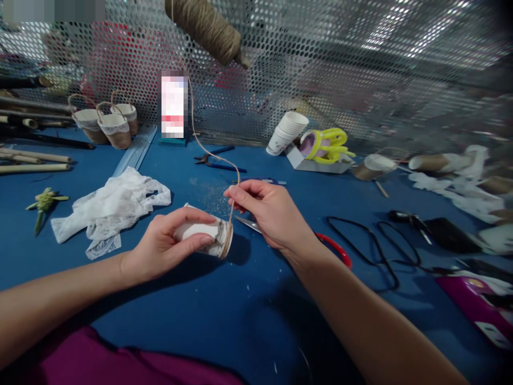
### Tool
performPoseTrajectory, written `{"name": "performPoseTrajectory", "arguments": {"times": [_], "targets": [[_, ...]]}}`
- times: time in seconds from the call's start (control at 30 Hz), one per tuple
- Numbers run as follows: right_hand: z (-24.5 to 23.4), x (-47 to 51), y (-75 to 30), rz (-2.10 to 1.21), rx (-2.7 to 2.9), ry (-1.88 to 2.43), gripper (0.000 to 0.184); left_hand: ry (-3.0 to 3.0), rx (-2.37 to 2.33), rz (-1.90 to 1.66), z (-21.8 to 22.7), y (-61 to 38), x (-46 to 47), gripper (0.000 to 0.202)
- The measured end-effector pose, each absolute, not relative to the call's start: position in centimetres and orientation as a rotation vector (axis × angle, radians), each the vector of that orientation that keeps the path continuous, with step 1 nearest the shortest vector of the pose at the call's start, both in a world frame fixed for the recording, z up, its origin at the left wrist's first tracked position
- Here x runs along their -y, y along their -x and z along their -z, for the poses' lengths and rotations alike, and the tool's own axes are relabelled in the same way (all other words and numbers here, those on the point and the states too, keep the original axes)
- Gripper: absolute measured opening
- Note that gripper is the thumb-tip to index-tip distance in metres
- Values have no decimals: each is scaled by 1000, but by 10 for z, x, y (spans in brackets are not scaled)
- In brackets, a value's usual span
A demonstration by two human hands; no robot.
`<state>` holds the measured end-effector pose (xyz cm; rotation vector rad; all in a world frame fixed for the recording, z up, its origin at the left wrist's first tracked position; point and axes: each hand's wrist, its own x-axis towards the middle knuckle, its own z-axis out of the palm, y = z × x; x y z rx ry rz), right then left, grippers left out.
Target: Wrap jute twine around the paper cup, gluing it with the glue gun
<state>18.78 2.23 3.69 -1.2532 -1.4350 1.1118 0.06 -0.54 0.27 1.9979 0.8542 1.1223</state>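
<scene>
My left hand (pixel 166 240) is closed around a white paper cup (pixel 196 231) that lies on its side just above the table. Several turns of twine circle the cup's end on the right. Between its fingertips my right hand (pixel 260 208) pinches the twine (pixel 195 125), a little above the cup. From there the strand runs up to a large brown twine spool (pixel 206 29) hanging on the perforated panel. Scissors with red handles (pixel 334 248) lie partly hidden beneath my right forearm.
White lace (pixel 116 200) lies left of the cup, with small twine-handled baskets (pixel 114 128) behind it. Pliers (pixel 220 160) rest near the panel. Stacked paper cups (pixel 286 132) and a yellow tape roll (pixel 324 144) stand back right. A black cord (pixel 377 243) loops across the right side.
</scene>
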Motion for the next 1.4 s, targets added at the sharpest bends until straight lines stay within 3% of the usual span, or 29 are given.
{"name": "performPoseTrajectory", "arguments": {"times": [1.07,1.4], "targets": [[-26,-20,-184,-1215,1490,1312,21,-2041,-926,-1227,-11,2,10,14],[-18,-20,-181,-1230,1495,1321,21,-1727,-1014,-1243,-12,-3,8,14]]}}
